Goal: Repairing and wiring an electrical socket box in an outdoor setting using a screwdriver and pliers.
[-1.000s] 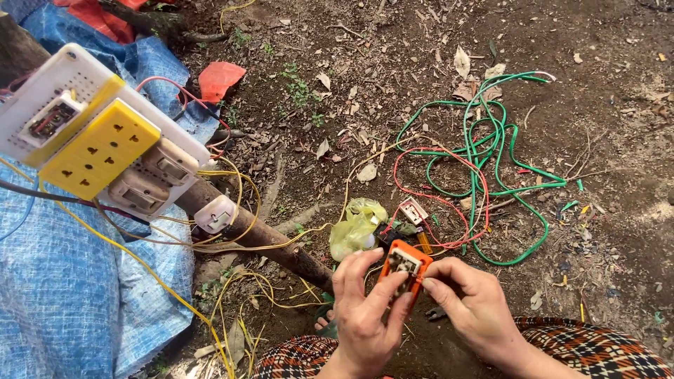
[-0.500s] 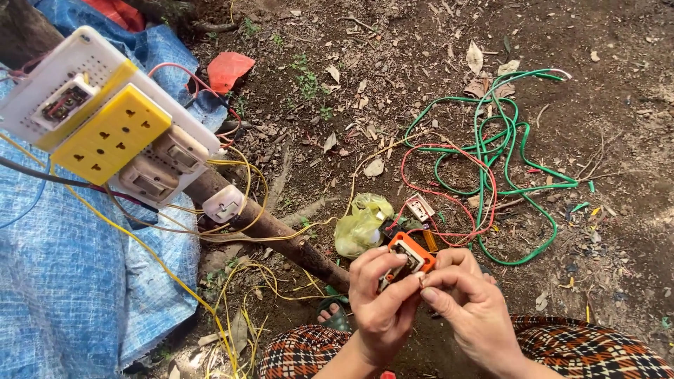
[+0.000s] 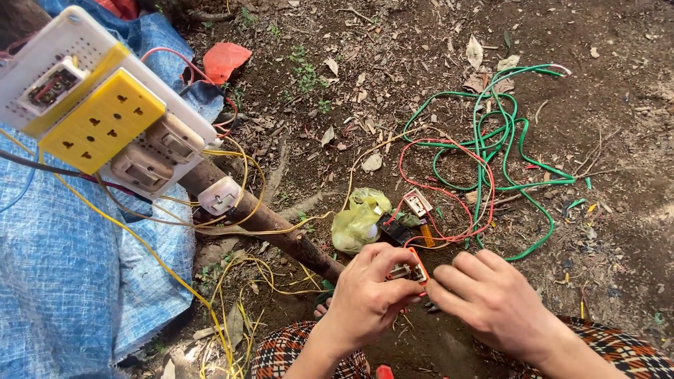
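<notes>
The left hand (image 3: 365, 295) grips a small orange switch (image 3: 411, 270), fingers curled around it. The right hand (image 3: 491, 298) touches its right edge, fingers together; whether they pinch it cannot be told. Just beyond lie a yellow-green plastic bag (image 3: 358, 221), then red wire (image 3: 484, 189) and green wire (image 3: 505, 140) on dirt.

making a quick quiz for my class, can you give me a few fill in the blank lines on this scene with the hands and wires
1. The left hand holds a small part with an ____ frame.
2. The long coil of wire on the dirt is mostly ____.
3. The socket block on the white board is ____.
4. The plastic bag lies ____ the blue tarp.

Missing words: orange; green; yellow; right of
</notes>
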